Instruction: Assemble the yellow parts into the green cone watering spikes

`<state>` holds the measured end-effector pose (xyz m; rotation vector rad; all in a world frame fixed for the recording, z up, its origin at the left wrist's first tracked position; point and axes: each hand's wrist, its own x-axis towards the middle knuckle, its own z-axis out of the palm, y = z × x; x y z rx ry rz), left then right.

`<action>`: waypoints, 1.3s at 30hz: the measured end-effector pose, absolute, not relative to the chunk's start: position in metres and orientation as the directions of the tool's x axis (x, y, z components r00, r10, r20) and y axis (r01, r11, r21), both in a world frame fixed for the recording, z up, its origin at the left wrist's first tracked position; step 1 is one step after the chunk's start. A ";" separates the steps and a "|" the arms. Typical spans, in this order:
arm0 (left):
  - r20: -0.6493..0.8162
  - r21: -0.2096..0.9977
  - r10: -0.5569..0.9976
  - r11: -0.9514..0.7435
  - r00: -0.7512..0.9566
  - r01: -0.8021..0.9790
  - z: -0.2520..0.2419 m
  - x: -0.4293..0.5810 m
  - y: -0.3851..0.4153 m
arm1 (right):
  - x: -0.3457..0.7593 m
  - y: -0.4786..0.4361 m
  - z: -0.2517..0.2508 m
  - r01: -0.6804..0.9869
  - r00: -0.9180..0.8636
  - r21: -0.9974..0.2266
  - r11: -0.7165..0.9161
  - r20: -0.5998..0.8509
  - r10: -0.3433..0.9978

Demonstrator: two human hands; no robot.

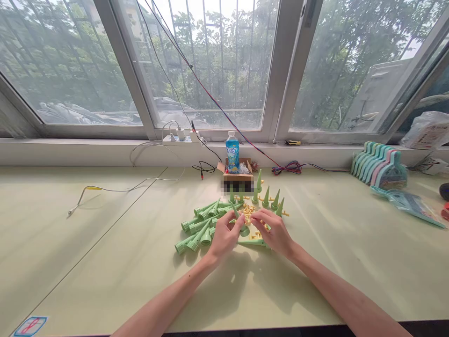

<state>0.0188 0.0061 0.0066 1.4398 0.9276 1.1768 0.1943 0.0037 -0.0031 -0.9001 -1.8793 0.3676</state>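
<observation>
Above the bench point(122, 262), my left hand point(224, 235) pinches in its fingers a green cone point(244, 231), likely light, stiff, slick plastic best gripped near its wide base, while my right hand point(276, 230) bunches its fingers nearby, on what I cannot tell.

Tabletop point(140, 238) free L of cone pile point(199, 236); upright cones point(276, 200), box point(238, 178) w/ bottle point(232, 154) block fwd.

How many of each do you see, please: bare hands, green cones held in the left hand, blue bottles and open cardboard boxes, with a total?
Bare hands: 2 (left hand, right hand)
Held green cone: 1
Blue bottle: 1
Open cardboard box: 1
Total: 5
</observation>
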 end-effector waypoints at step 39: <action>0.262 0.960 0.920 -0.278 0.292 0.013 0.008 0.017 0.005 | 0.195 0.005 -0.005 0.400 -0.300 -0.625 0.670 0.602 0.740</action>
